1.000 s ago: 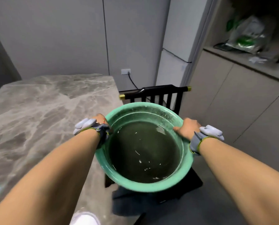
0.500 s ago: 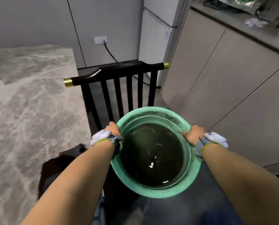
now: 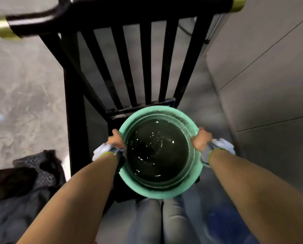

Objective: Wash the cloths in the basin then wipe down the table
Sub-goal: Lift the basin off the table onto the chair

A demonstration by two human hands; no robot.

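Note:
A round green basin (image 3: 164,192) full of dark rippling water sits low over the seat of a black chair (image 3: 76,120). My left hand (image 3: 116,139) grips its left rim and my right hand (image 3: 200,140) grips its right rim. Dark and grey cloths (image 3: 32,169) lie bunched on the grey marble table (image 3: 23,76) at the lower left. I cannot see any cloth in the murky water.
The chair's slatted back with brass end caps (image 3: 1,27) rises just beyond the basin. Beige cabinet fronts (image 3: 261,85) stand close on the right. My knees in grey trousers (image 3: 161,221) are right under the basin's near edge.
The basin has come down from table height, moving right and away from the table, to the chair seat. Both hands kept their hold on the rim. The view tilted downward.

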